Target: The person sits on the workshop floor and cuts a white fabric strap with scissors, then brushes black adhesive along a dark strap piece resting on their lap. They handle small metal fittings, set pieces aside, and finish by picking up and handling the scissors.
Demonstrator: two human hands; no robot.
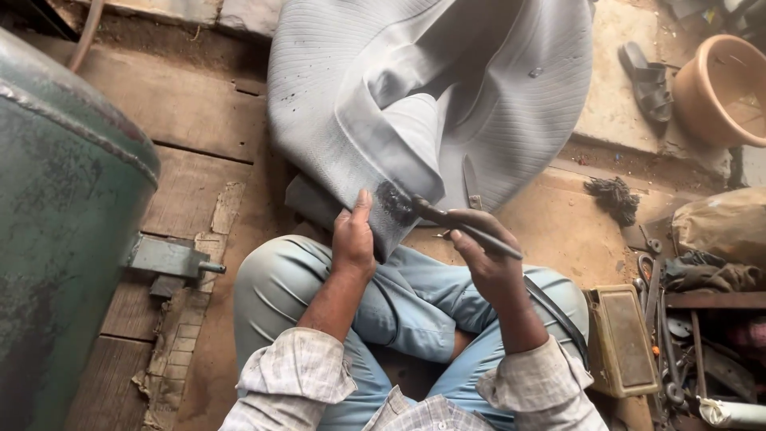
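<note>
A large grey ribbed inner tube (511,88) lies folded across my lap and the floor ahead. My left hand (353,236) pinches its lower fold, thumb on top, right beside a dark roughened patch (395,202). My right hand (487,255) is closed around a thin dark metal tool (471,230), whose tip rests against that patch. I sit cross-legged in light blue trousers with checked shirt sleeves.
A big green metal tank (64,215) with a bracket stands at the left. A yellowish box (622,342) and a heap of rusty tools (694,335) lie at the right. A sandal (648,81) and a clay-coloured bowl (722,88) sit at the top right. The floor is wooden planks.
</note>
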